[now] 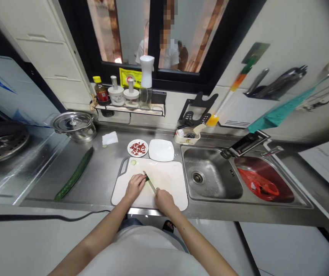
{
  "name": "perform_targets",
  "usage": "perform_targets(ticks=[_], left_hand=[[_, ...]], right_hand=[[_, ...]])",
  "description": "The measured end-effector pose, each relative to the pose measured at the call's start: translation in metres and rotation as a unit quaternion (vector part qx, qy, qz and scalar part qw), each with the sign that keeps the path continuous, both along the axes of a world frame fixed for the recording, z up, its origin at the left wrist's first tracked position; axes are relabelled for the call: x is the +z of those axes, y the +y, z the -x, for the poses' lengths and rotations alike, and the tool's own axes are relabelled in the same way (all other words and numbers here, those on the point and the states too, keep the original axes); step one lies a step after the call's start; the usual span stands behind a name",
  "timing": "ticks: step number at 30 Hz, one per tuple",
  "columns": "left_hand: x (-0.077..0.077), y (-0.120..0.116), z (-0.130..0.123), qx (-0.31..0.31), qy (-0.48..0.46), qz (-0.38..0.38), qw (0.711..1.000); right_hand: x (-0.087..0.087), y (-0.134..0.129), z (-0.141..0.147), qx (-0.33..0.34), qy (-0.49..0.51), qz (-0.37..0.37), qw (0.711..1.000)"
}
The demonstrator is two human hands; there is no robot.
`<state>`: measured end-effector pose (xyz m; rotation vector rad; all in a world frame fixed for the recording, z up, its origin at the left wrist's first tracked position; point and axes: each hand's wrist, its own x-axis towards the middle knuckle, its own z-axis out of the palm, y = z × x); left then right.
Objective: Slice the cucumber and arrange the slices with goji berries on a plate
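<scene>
My right hand (164, 201) grips the handle of a kitchen knife (151, 182), its blade pointing away and to the left over a white cutting board (172, 178). Close against the blade, my left hand (135, 186) holds down a short piece of cucumber (147, 178). Most of that piece is hidden under the fingers. Near the board's upper left corner lies a pale green round slice (133, 162). Behind the board stand a white plate of small chopped red bits (138, 148) and a square white plate (161, 150).
A whole cucumber (74, 174) rests on the steel counter to the left, with a lidded metal pot (79, 126) behind it. The double sink (213, 172) is at the right; a red plastic bag (257, 183) lies in its far basin. A bottle rack (130, 109) hangs below the window.
</scene>
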<state>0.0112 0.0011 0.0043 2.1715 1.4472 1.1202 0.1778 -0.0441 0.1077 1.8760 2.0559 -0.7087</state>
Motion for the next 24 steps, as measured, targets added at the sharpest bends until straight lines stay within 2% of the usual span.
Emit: perform_targets(ticks=[15, 24], left_hand=[[-0.006, 0.002, 0.001, -0.008, 0.011, -0.006, 1.000], [-0.005, 0.001, 0.002, -0.003, 0.012, -0.015, 1.000]], right_hand=[[-0.008, 0.035, 0.020, 0.002, 0.029, -0.038, 0.999], [-0.005, 0.026, 0.013, 0.005, 0.031, -0.030, 0.999]])
